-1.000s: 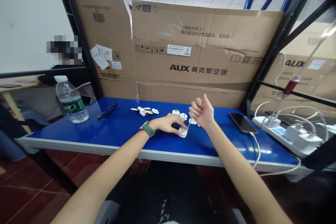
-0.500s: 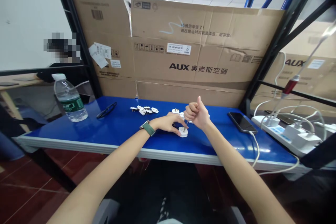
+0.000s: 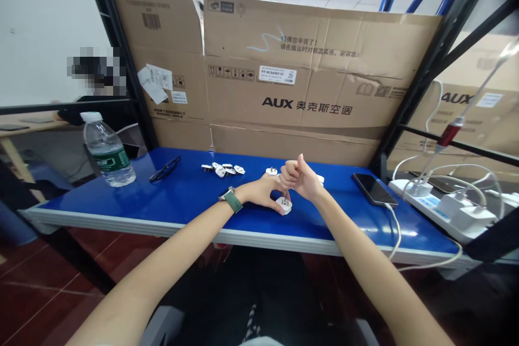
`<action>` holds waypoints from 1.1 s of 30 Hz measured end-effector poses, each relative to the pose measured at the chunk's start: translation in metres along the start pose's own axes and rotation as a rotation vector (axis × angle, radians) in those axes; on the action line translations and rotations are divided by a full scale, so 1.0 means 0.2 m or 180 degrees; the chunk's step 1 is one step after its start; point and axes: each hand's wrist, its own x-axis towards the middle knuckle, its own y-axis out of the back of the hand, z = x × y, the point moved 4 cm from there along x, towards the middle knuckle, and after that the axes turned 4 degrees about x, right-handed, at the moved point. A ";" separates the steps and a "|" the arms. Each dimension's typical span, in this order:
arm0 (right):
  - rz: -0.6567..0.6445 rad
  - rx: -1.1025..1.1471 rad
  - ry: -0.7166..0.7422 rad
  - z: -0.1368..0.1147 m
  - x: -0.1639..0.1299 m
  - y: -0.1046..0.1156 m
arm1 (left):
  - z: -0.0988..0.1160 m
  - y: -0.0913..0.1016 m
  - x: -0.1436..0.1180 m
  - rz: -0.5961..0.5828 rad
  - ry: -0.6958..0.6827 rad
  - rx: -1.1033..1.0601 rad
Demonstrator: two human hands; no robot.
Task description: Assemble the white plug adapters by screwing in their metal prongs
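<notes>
My left hand (image 3: 261, 193) rests on the blue table (image 3: 194, 200) and grips a white plug (image 3: 284, 205) that lies prongs up. My right hand (image 3: 298, 178) is closed in a fist around a thin screwdriver (image 3: 287, 193), held upright with its tip down on the plug. A green-strapped watch (image 3: 230, 198) is on my left wrist. More white plugs (image 3: 224, 170) lie in a cluster further back on the left, and others (image 3: 272, 172) sit just behind my hands.
A water bottle (image 3: 106, 150) and black glasses (image 3: 164, 168) stand at the left. A black phone (image 3: 373, 189) on a cable lies at the right, beside a power strip (image 3: 441, 208). Cardboard boxes (image 3: 308, 81) wall the back. A person sits far left.
My right hand came down and leftwards, bringing the screwdriver upright onto the plug. My left hand shifted its fingers closer around the plug.
</notes>
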 end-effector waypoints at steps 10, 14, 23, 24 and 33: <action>0.0030 -0.0092 0.0044 0.03 0.01 0.01 | -0.03 -0.03 0.01 0.0181 -0.0109 0.0299; -0.0032 0.0128 -0.0050 0.03 0.00 0.00 | -0.02 -0.02 0.01 0.0163 -0.0069 0.0282; -0.0215 -0.0099 0.0277 0.06 0.00 0.06 | -0.05 -0.01 0.00 0.0154 -0.0043 0.0250; -0.0260 -0.0189 0.0218 0.07 0.00 0.07 | -0.05 -0.01 0.00 0.0157 -0.0056 0.0198; -0.0001 -0.0282 0.0136 0.04 0.01 0.11 | -0.08 -0.01 -0.01 0.0181 -0.0148 -0.0153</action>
